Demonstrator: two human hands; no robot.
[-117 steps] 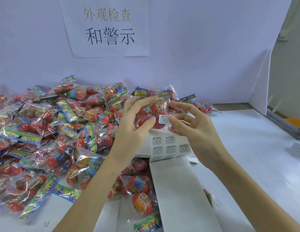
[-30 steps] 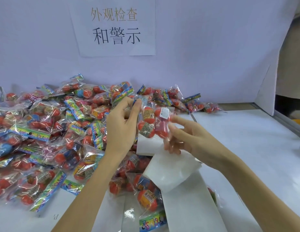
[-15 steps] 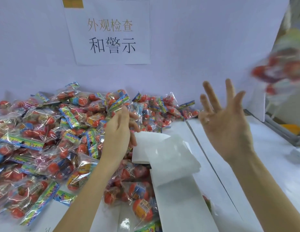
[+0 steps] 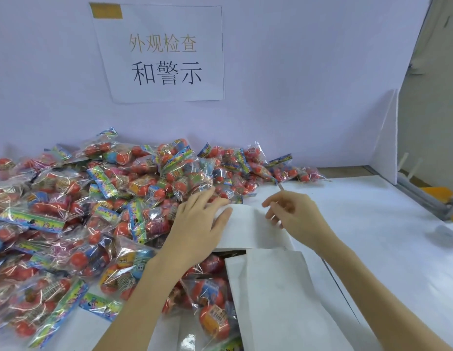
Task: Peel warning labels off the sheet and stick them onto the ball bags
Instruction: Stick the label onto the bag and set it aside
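Head view: your left hand (image 4: pixel 199 225) lies flat, fingers straight, pressing the folded label sheet (image 4: pixel 248 230) at the edge of the ball bags (image 4: pixel 114 211) heaped to your left; your right hand (image 4: pixel 295 215) curls loosely over the sheet's right side, and I cannot tell whether it pinches anything; the sheet looks thin and floppy, the labels likely flimsy and tacky; lift one by a corner.

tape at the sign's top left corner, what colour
Mustard yellow tape, on the white sign; head view.
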